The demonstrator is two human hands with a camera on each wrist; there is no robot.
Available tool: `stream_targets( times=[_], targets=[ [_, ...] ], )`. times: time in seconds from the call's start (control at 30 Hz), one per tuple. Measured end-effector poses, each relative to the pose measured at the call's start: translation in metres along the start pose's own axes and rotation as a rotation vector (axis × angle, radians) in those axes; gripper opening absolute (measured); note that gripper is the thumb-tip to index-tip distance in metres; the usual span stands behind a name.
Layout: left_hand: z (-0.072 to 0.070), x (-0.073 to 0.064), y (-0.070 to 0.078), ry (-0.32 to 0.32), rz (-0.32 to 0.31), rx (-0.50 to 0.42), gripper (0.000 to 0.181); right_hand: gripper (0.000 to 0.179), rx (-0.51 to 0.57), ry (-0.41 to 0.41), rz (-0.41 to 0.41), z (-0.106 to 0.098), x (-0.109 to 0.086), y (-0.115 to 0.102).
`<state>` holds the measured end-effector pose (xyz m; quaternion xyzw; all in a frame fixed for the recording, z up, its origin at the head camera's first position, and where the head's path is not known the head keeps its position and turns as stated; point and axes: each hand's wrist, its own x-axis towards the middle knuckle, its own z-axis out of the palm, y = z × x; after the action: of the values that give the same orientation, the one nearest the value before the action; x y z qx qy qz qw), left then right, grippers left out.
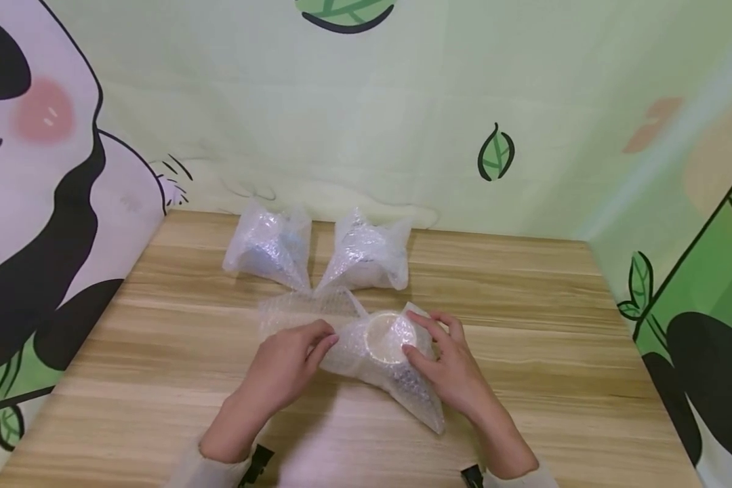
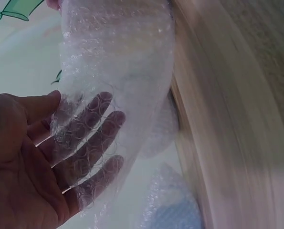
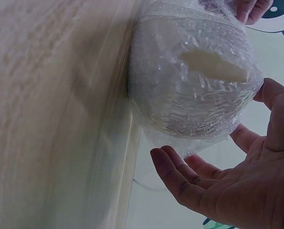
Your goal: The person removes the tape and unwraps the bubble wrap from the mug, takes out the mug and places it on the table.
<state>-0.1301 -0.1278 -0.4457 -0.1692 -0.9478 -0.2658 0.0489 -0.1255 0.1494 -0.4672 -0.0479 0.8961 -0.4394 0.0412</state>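
Note:
A round object with a pale cream circular end, wrapped in bubble wrap (image 1: 392,339), lies on the wooden table in front of me. My left hand (image 1: 293,359) pinches the loose left part of the wrap between thumb and fingers. In the left wrist view, the other fingers (image 2: 91,143) of that hand show through the clear bubble wrap (image 2: 118,62). My right hand (image 1: 454,362) rests its thumb and forefinger on the wrapped object (image 3: 194,81). The remaining fingers of the right hand (image 3: 218,176) spread loosely beside its far side.
Two more bubble-wrapped bundles stand at the table's back edge: one bluish (image 1: 271,247), one whitish (image 1: 366,254). Behind the wooden table (image 1: 524,305) hangs a printed backdrop (image 1: 402,135) with a panda and leaves.

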Motion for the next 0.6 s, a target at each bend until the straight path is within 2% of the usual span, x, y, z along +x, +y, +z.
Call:
stream_targets(
  times=[0.13, 0.43, 0.6],
  targets=[
    [0.001, -0.001, -0.007, 0.010, 0.007, -0.003, 0.011, 0.055, 0.004, -0.007, 0.007, -0.001, 0.000, 0.000],
    [0.005, -0.003, -0.021, -0.004, -0.029, -0.067, 0.010, 0.056, 0.003, -0.026, 0.026, -0.001, 0.000, 0.001],
    [0.007, -0.003, -0.027, -0.018, -0.020, -0.088, 0.011, 0.057, -0.005, -0.030, 0.033, -0.001, 0.000, 0.001]
  ],
)
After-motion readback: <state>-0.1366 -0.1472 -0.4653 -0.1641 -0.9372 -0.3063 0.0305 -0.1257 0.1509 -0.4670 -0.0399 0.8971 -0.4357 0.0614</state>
